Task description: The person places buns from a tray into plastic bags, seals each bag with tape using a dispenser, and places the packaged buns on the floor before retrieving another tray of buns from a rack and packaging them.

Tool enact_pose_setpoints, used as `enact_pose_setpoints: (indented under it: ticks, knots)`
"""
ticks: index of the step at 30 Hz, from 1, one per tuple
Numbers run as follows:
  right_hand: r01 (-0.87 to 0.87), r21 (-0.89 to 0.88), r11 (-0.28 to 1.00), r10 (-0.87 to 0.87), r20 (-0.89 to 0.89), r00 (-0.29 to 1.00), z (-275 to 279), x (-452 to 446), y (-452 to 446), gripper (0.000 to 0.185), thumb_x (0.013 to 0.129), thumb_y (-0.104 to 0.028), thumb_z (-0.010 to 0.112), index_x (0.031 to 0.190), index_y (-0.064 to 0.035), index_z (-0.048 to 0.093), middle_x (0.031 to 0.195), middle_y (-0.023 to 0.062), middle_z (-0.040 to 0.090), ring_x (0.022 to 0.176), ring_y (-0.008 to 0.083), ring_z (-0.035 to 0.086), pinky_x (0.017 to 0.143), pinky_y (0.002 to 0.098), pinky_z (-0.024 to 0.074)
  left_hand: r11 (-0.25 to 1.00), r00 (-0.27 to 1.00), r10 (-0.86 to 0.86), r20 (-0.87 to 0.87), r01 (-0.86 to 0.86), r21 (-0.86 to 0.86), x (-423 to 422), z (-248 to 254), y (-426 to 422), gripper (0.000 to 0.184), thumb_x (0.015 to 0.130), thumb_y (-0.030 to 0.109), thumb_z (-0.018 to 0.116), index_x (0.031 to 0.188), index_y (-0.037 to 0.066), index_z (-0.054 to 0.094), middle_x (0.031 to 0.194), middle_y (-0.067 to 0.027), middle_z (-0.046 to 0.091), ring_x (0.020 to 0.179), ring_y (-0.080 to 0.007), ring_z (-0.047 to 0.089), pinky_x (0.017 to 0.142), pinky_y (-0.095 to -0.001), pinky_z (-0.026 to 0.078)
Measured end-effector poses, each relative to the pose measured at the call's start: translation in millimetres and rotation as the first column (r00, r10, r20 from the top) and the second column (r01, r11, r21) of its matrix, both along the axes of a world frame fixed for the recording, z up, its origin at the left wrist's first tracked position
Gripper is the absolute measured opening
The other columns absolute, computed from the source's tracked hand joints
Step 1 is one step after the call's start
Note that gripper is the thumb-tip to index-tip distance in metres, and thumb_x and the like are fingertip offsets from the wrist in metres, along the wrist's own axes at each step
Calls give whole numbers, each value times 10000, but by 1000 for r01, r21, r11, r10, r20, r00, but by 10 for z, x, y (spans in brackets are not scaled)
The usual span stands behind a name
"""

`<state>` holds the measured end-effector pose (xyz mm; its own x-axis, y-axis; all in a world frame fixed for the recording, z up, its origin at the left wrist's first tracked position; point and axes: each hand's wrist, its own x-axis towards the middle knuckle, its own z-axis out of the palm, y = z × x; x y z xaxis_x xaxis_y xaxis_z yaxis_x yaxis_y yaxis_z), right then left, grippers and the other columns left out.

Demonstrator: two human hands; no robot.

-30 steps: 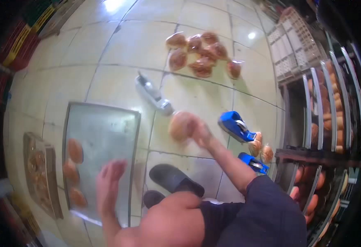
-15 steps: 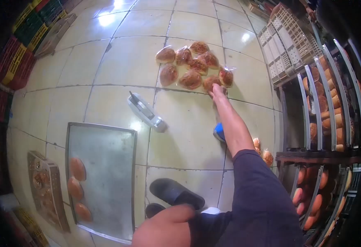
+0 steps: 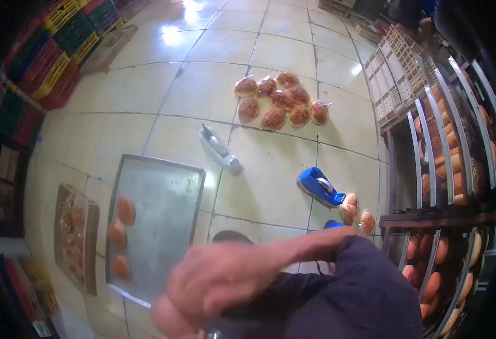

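My right hand (image 3: 220, 277) is low in the head view, near the tray's lower right corner, smeared by motion. My left hand (image 3: 171, 317) lies close below it, partly covered and also blurred. Whether either hand holds anything cannot be made out. Three bare buns (image 3: 118, 234) lie along the left side of the metal tray (image 3: 160, 175). Farther off, a cluster of buns in clear bags (image 3: 273, 118) rests on the tiles. A grey tape dispenser (image 3: 218, 149) and a blue tape dispenser (image 3: 320, 186) sit on the floor between the buns and me.
A few bagged rolls (image 3: 348, 209) lie beside the blue dispenser. Racks of bread (image 3: 449, 141) stand on the right, with a cream plastic crate (image 3: 398, 73) behind. At left are a crate of bagged goods (image 3: 92, 248) and stacked coloured crates (image 3: 55, 79). A dark shoe (image 3: 231, 236) shows behind my hand.
My right hand has left the bagged bun in the cluster and come back to my left hand. That bun stays on the floor. The view has shifted, and the blue dispenser now shows.
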<state>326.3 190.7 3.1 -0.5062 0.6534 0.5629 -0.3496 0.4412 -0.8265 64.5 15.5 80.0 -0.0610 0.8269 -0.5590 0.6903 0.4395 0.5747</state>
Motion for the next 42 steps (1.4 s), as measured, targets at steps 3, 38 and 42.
enact_pose_setpoints:
  ticks: [3,38,42]
  knots:
    - [-98,370,924,36,172,984,336,-405,-406,119,812,-166,646,877,-74,607,921,77,638,907,278,526,805,405,427,869,960,-125,-251,228,440,321,167,-28,203,869,-19,711,1072,-14,712,949,-148,669,795,-240,621,702,-310,508]
    - [-145,-747,649,433,206,877,-677,-1967,1809,491,1045,-402,482,1185,31,666,1040,147,690,818,225,631,710,342,526,482,453,462,762,-850,213,-669,-1084,975,224,915,151,749,1066,11,661,794,-20,630,599,-67,524,548,-185,444]
    - [200,-714,671,244,467,850,-2180,-2376,2369,437,1017,-356,503,1138,23,685,975,117,681,790,205,607,680,314,502,455,415,531,739,-875,164,-816,-1565,998,231,919,152,746,1078,10,657,818,-19,635,602,-65,523,549,-182,442]
